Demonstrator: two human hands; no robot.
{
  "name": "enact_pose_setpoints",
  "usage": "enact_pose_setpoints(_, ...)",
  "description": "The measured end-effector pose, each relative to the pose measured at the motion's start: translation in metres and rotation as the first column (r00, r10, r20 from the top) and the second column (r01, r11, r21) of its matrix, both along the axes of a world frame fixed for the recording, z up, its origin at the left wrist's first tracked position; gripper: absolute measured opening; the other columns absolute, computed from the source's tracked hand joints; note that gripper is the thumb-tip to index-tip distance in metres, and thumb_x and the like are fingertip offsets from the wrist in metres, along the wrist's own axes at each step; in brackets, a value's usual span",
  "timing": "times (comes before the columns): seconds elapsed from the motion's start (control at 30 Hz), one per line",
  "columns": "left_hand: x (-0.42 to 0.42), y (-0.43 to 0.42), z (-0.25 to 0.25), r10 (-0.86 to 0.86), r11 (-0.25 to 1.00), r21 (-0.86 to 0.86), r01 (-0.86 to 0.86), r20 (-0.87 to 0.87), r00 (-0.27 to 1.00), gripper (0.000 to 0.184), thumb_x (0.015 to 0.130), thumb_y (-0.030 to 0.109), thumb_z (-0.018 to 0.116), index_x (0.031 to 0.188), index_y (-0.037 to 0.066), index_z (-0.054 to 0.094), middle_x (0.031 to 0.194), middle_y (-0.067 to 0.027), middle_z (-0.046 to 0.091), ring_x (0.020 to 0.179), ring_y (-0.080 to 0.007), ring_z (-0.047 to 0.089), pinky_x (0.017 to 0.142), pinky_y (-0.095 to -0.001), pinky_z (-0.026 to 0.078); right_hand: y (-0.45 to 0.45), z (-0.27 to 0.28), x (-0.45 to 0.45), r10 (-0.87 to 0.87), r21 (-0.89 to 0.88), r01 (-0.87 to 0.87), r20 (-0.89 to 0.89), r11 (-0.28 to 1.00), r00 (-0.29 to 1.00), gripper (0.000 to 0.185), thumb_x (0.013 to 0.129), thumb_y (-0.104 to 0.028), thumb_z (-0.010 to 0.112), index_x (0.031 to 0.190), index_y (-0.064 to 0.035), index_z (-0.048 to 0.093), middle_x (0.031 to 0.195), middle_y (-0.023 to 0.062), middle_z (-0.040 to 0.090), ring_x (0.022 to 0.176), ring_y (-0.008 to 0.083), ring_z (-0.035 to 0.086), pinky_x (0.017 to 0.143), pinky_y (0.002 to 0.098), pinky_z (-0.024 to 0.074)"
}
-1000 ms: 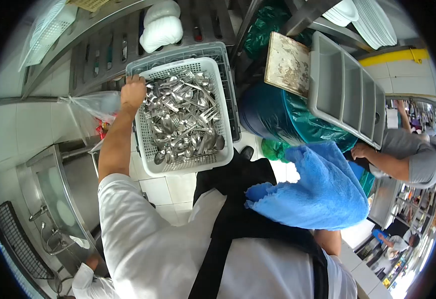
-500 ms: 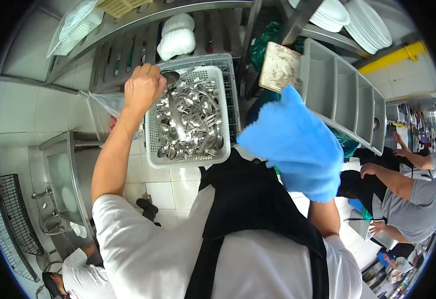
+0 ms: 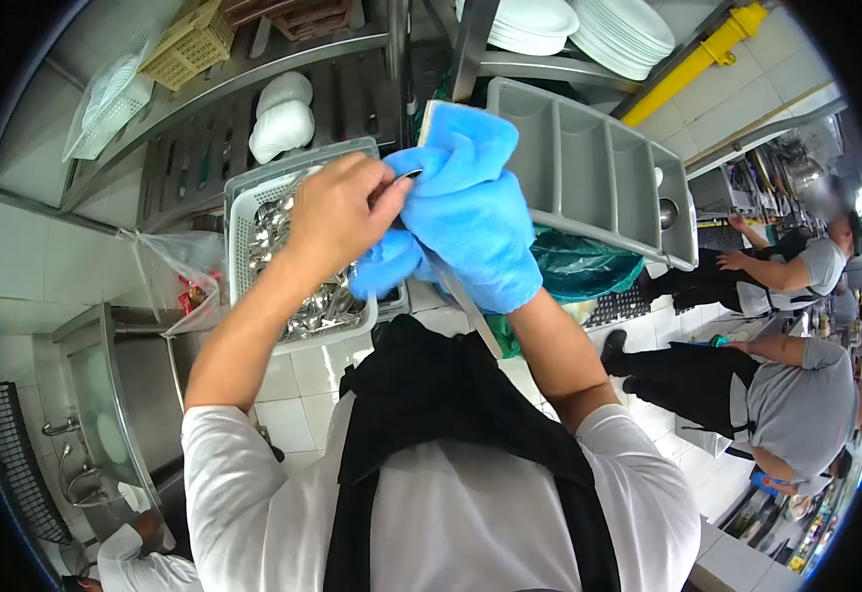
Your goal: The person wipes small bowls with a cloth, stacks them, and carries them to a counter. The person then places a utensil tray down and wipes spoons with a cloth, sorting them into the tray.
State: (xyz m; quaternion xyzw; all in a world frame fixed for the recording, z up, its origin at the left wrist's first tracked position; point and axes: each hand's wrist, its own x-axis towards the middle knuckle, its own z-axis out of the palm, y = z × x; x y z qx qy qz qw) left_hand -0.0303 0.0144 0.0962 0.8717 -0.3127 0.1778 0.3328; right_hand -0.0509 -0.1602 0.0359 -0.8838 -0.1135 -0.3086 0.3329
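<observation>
My left hand [image 3: 340,205] is closed on a metal utensil [image 3: 409,175], whose dark edge shows against the cloth. A blue cloth [image 3: 470,217] covers my right hand, hiding its fingers, and touches the utensil beside my left hand. Below and left of my hands, a white perforated basket [image 3: 241,247] holds many metal spoons and forks [image 3: 327,306]; my left forearm hides part of it. The basket rests in a grey crate [image 3: 337,151].
A grey divided tray [image 3: 589,168] lies right of the cloth above a green bag [image 3: 584,264]. White plates [image 3: 623,35] and bowls [image 3: 281,118] are on racks. Co-workers [image 3: 796,390] stand at the right; another person [image 3: 140,557] is at lower left.
My left hand has moved right from the basket with the utensil. The cloth-covered right hand has come up and left to meet it. The view has shifted, and more co-workers show at the right.
</observation>
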Motion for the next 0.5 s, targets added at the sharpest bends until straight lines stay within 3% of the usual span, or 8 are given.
enact_pose_setpoints(0.03,-0.01,-0.008,0.001,0.013,0.994,-0.108,-0.006,0.071,0.997,0.029,0.077,0.024,0.076,0.096,0.003,0.067,0.089,-0.0134,0.064,0.077,-0.0287,0.063,0.068,-0.0363,0.052,-0.006,0.001,0.003,-0.062,-0.034,0.062,0.02,0.997,0.998,0.009,0.079,-0.011,0.055,0.073,-0.0049,0.058,0.064,0.0148,0.054,0.056,0.0277,0.058,0.048,0.0398,0.0492)
enact_pose_setpoints(0.07,-0.02,-0.013,0.001,-0.022,0.997,-0.061,0.041,0.288,0.957,0.045,0.081,0.033,0.074,0.114,0.003,0.064,0.101,-0.0155,0.062,0.093,-0.0308,0.062,0.081,-0.0387,0.051,-0.011,0.001,0.006,-0.093,-0.131,0.091,-0.007,0.987,0.996,0.009,0.079,-0.011,0.055,0.072,-0.0049,0.058,0.064,0.0149,0.054,0.055,0.0278,0.058,0.047,0.04,0.0493)
enact_pose_setpoints(0.17,-0.062,-0.047,-0.003,-0.326,0.924,-0.092,0.372,0.322,0.889,0.044,0.084,0.032,0.071,0.116,0.002,0.064,0.104,-0.0147,0.061,0.099,-0.034,0.06,0.089,-0.0426,0.048,-0.024,0.027,0.005,-0.225,-0.722,0.008,-0.205,0.691,0.953,0.015,0.076,-0.02,0.061,0.073,-0.0051,0.06,0.067,0.0096,0.058,0.065,0.0268,0.061,0.057,0.0442,0.0505)
enact_pose_setpoints(0.23,-0.077,-0.079,-0.003,-0.364,0.911,-0.06,0.407,0.343,0.866,0.044,0.084,0.032,0.07,0.117,0.002,0.064,0.103,-0.0136,0.061,0.097,-0.0342,0.06,0.09,-0.043,0.047,-0.016,0.024,-0.002,-0.114,-0.627,-0.102,-0.296,0.772,0.948,0.015,0.074,-0.021,0.062,0.073,-0.0056,0.06,0.067,0.0096,0.058,0.065,0.0274,0.061,0.057,0.0439,0.0506)
enact_pose_setpoints(0.3,-0.078,-0.102,-0.016,-0.296,0.897,-0.214,0.387,0.359,0.885,0.045,0.078,0.037,0.074,0.109,0.006,0.065,0.094,-0.0106,0.059,0.088,-0.031,0.059,0.084,-0.0424,0.047,-0.007,0.016,-0.01,0.143,-0.195,-0.225,-0.363,0.955,0.921,0.016,0.073,-0.022,0.063,0.073,-0.0061,0.061,0.068,0.0096,0.059,0.065,0.028,0.061,0.058,0.0435,0.0507)
enact_pose_setpoints(0.37,-0.08,-0.113,-0.016,-0.251,0.922,-0.202,0.329,0.335,0.908,0.04,0.077,0.038,0.074,0.101,0.007,0.065,0.089,-0.0082,0.058,0.082,-0.0285,0.06,0.076,-0.0406,0.047,0.0,0.009,-0.019,0.352,0.194,-0.3,-0.357,0.934,0.865,0.017,0.071,-0.023,0.063,0.074,-0.0066,0.062,0.069,0.0096,0.06,0.065,0.0286,0.06,0.058,0.0432,0.0507)
enact_pose_setpoints(0.43,-0.08,-0.111,-0.018,-0.205,0.944,-0.191,0.27,0.303,0.931,0.036,0.076,0.038,0.074,0.093,0.009,0.064,0.083,-0.0059,0.057,0.076,-0.026,0.06,0.069,-0.0388,0.048,0.0,0.01,-0.027,0.402,0.254,-0.326,-0.364,0.911,0.84,0.018,0.07,-0.025,0.064,0.074,-0.0071,0.063,0.069,0.0096,0.06,0.066,0.0292,0.06,0.059,0.0429,0.0508)
enact_pose_setpoints(0.5,-0.073,-0.103,-0.023,-0.245,0.911,-0.239,0.335,0.339,0.909,0.033,0.074,0.04,0.075,0.078,0.011,0.059,0.071,-0.0022,0.054,0.063,-0.0228,0.056,0.054,-0.0362,0.043,-0.004,0.019,-0.034,0.41,0.225,-0.346,-0.39,0.911,0.825,0.019,0.069,-0.026,0.065,0.074,-0.0076,0.064,0.07,0.0096,0.061,0.066,0.0298,0.06,0.059,0.0426,0.0509)
